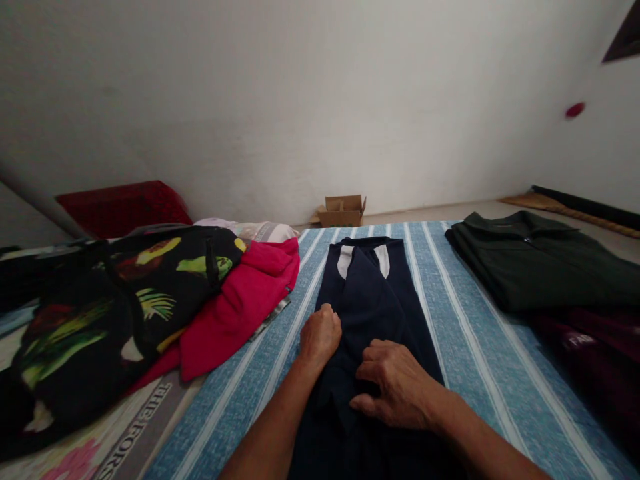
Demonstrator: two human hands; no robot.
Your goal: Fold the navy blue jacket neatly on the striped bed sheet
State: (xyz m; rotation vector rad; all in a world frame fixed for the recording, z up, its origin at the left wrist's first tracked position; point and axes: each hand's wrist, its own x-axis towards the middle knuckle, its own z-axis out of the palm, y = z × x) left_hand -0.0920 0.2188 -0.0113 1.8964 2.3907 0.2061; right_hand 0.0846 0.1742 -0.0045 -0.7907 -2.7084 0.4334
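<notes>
A navy blue shirt [373, 307] with pale patches near its collar lies lengthwise on the striped cloth, its sides folded inward. My left hand [321, 335] is closed in a fist at the shirt's left edge, with dark fabric against the fingers. Lower and to the right, my right hand [393, 383] rests on the front of the shirt, palm down. Its fingers are bent and the thumb stands apart from them, with cloth showing in the gap. The near end of the shirt runs down between my forearms.
Blue striped cloth [295, 333] covers the surface. At left lie a black printed garment [110, 300] and a pink-red one [240, 300]. At right, a folded dark green shirt [545, 260] sits beside maroon clothing [590, 367]. A cardboard box [341, 213] stands by the wall.
</notes>
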